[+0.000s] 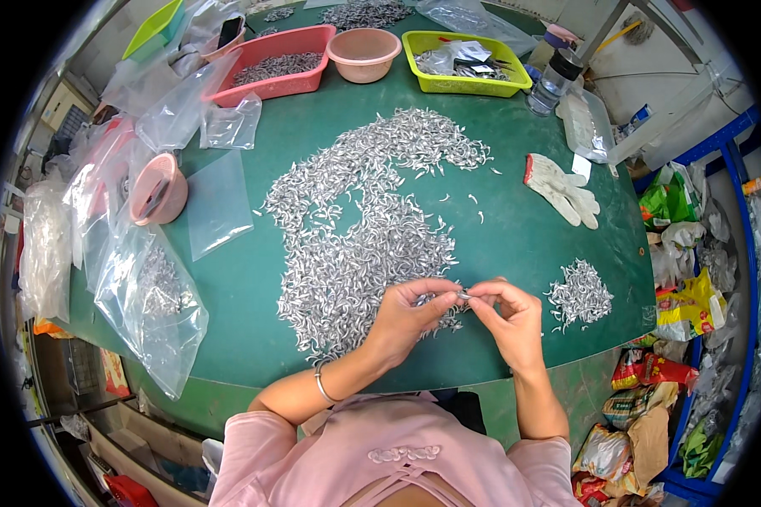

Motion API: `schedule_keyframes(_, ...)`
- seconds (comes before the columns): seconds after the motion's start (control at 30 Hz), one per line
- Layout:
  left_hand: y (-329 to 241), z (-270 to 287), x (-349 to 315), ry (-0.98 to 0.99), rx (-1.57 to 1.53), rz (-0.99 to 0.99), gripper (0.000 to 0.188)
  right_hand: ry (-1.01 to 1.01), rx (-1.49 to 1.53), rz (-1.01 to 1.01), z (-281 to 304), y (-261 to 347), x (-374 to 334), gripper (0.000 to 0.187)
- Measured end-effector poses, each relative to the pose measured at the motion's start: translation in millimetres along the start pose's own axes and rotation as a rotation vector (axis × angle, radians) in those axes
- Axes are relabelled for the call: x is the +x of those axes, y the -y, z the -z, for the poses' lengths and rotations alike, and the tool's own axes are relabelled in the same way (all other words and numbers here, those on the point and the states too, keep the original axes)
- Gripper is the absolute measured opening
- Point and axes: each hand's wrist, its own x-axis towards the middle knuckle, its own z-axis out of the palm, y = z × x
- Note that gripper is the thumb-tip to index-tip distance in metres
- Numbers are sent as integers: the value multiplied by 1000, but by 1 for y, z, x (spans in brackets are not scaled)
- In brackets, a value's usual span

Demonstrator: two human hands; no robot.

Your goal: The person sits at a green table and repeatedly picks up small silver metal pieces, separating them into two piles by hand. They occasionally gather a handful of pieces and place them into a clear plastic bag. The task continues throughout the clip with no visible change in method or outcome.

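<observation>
My left hand [407,318] and my right hand [511,318] meet fingertip to fingertip over the near edge of the big pile. Pinched between them is a small silver curved metal piece [463,295], mostly covered by the fingers. Loose silver pieces of like shape form the broad pile [364,262], which spreads from beneath my left hand toward the far middle of the table. To the right of my right hand lies a smaller heap [580,293] of similar pieces.
The green table [516,237] carries a white work glove [561,191] at right. Along the back stand a pink tray [313,80], a round pink bowl [364,56], a yellow-green tray [448,84] and a bottle [554,83]. Clear plastic bags [148,313] and another pink bowl [158,190] lie left.
</observation>
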Motion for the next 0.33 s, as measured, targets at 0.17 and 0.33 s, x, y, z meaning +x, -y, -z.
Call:
schedule_keyframes(0.17,-2,-3,-4,88,-141,28,19,-52,-61,165,-5,9,-5,12)
schedule_keyframes(0.33,0,-2,-6,131,-177,55,20,-44,-14,168,-4,10,-8,13)
